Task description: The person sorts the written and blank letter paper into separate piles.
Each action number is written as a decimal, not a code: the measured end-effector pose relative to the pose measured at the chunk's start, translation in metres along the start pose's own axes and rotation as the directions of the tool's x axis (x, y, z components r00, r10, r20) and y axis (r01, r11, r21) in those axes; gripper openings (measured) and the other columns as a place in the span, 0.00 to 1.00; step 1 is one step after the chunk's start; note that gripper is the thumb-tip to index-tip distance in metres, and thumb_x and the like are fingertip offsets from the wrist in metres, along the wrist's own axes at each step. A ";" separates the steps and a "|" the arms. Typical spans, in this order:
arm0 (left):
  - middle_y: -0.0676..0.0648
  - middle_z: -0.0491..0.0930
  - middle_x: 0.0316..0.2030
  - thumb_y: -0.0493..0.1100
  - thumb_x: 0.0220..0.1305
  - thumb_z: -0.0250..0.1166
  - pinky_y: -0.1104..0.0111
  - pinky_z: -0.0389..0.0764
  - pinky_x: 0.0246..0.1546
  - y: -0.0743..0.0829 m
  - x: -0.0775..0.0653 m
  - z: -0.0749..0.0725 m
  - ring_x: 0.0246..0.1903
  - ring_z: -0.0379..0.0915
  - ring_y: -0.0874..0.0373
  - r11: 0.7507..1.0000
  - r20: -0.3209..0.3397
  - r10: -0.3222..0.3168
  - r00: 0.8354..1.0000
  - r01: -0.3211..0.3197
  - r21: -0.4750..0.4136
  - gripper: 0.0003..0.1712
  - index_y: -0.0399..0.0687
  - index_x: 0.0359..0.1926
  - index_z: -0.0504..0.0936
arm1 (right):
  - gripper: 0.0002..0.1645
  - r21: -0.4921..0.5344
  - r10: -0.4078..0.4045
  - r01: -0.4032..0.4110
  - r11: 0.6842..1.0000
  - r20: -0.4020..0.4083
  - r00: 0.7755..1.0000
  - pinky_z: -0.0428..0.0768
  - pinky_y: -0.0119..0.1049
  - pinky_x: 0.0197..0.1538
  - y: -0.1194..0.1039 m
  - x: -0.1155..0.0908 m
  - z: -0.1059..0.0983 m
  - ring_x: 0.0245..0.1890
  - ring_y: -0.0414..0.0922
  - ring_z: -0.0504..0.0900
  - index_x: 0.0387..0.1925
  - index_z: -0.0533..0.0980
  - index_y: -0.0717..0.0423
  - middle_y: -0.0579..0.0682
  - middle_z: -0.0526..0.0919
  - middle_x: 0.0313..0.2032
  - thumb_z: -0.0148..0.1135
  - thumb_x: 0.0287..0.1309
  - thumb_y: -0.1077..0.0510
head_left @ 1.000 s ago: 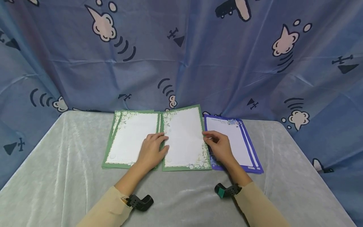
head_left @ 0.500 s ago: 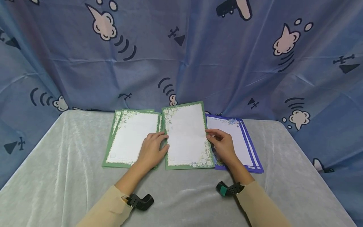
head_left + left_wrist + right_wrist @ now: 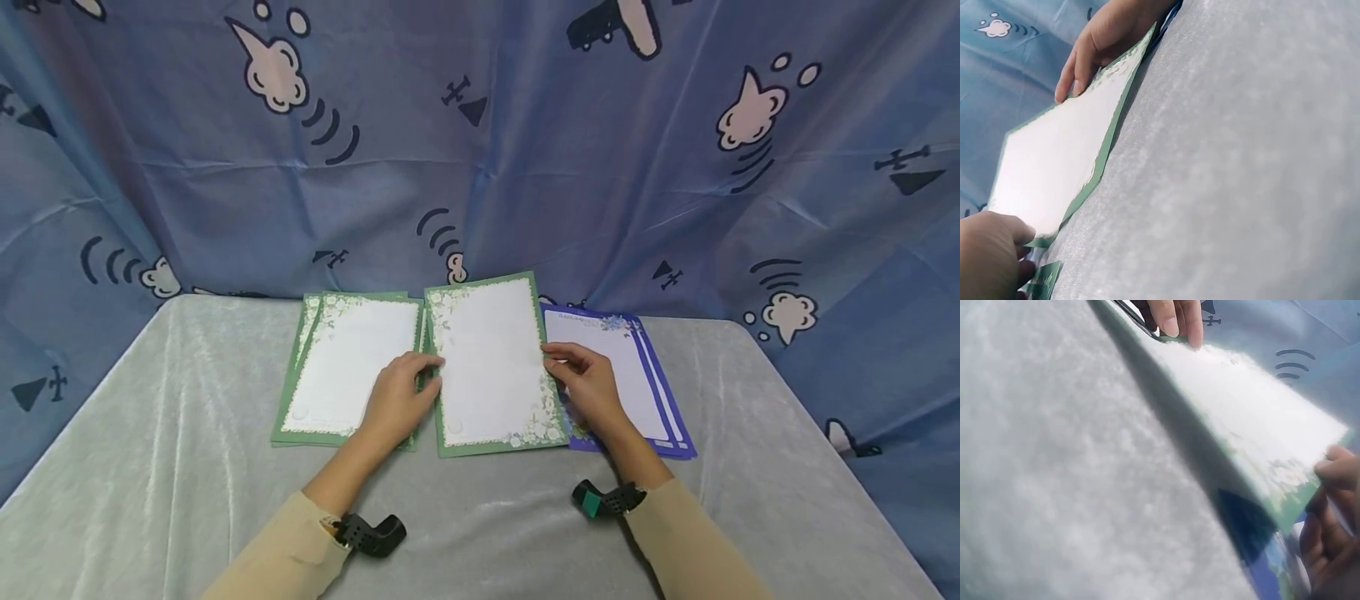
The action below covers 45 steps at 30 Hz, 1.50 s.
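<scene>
A white sheet of paper with a green floral border (image 3: 491,367) is held upright-facing between both hands in the head view, slightly tilted. My left hand (image 3: 397,400) pinches its left edge; in the left wrist view the thumb (image 3: 1016,228) lies on the front, with fingers behind. On the right edge, my right hand (image 3: 592,387) pinches the paper between thumb and fingers. A shadow under the sheet (image 3: 1241,400) in the right wrist view shows its near edge off the table. Similar green-bordered sheets (image 3: 352,358) lie overlapped beneath and beside my left hand.
Purple-bordered sheets (image 3: 630,383) lie in an overlapped pile under and right of my right hand. A grey velvety cloth (image 3: 480,525) covers the table. Behind its far edge hangs a blue patterned curtain (image 3: 390,192).
The held sheet and my right hand have shifted slightly right. The sheet rose a little, then its lower edge came down slightly. The other sheets stay put.
</scene>
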<state>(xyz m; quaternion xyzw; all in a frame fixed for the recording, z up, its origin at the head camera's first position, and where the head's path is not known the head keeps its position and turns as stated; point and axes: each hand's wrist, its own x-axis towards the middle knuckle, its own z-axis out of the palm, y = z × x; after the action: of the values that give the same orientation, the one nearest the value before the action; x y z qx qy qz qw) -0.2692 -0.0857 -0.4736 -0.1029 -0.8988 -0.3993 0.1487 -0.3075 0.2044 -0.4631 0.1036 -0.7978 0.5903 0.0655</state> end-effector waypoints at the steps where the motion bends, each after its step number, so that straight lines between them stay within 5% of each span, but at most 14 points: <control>1: 0.46 0.86 0.46 0.39 0.65 0.67 0.58 0.80 0.47 0.000 0.000 0.000 0.44 0.80 0.53 1.000 -0.002 -0.002 1.000 0.002 -0.012 0.14 0.47 0.52 0.86 | 0.16 -0.001 -0.002 0.002 1.000 0.001 1.000 0.78 0.28 0.34 0.000 0.000 0.000 0.30 0.34 0.80 0.53 0.83 0.63 0.50 0.87 0.41 0.65 0.66 0.61; 8: 0.48 0.84 0.37 0.38 0.66 0.66 0.65 0.76 0.37 0.001 -0.001 -0.001 0.34 0.75 0.58 0.999 0.003 -0.010 1.000 0.010 -0.054 0.13 0.48 0.51 0.87 | 0.15 -0.036 -0.008 0.009 0.999 0.023 1.000 0.80 0.27 0.37 0.000 -0.001 0.001 0.32 0.33 0.81 0.53 0.83 0.61 0.66 0.85 0.47 0.64 0.67 0.61; 18: 0.48 0.86 0.41 0.38 0.67 0.66 0.64 0.79 0.38 0.001 -0.001 -0.009 0.39 0.81 0.56 0.997 0.004 -0.021 1.000 0.022 -0.073 0.14 0.48 0.52 0.87 | 0.18 -0.157 -0.046 0.062 0.986 0.107 0.993 0.79 0.28 0.38 -0.014 -0.002 0.005 0.34 0.36 0.82 0.57 0.82 0.59 0.63 0.85 0.52 0.63 0.67 0.62; 28: 0.48 0.86 0.38 0.38 0.66 0.67 0.69 0.76 0.33 0.003 0.002 -0.017 0.34 0.78 0.58 0.995 -0.036 -0.008 0.999 0.004 -0.103 0.13 0.48 0.51 0.88 | 0.20 -0.093 0.005 0.005 0.996 0.109 0.994 0.79 0.26 0.41 -0.041 -0.006 0.005 0.37 0.34 0.80 0.59 0.81 0.57 0.60 0.82 0.56 0.63 0.68 0.59; 38: 0.42 0.87 0.46 0.38 0.69 0.65 0.71 0.79 0.38 0.018 0.011 -0.043 0.39 0.81 0.55 0.922 -0.014 -0.091 0.996 0.079 -0.378 0.15 0.46 0.55 0.86 | 0.22 -0.024 0.004 -0.002 1.000 0.102 0.995 0.81 0.26 0.45 -0.061 -0.006 0.003 0.41 0.31 0.81 0.62 0.78 0.59 0.59 0.80 0.58 0.62 0.69 0.60; 45: 0.41 0.85 0.47 0.39 0.69 0.65 0.72 0.74 0.32 0.030 0.015 -0.068 0.37 0.80 0.56 0.899 -0.022 -0.096 0.995 0.077 -0.432 0.15 0.47 0.55 0.86 | 0.25 0.026 -0.006 0.003 1.000 0.112 0.994 0.81 0.26 0.45 -0.080 -0.008 0.002 0.41 0.32 0.82 0.66 0.75 0.60 0.35 0.81 0.52 0.62 0.69 0.60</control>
<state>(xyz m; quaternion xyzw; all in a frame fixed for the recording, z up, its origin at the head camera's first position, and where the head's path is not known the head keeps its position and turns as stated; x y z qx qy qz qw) -0.2613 -0.1157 -0.4048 -0.0848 -0.7887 -0.5962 0.1235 -0.2803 0.1812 -0.3913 0.1393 -0.7924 0.5936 0.0207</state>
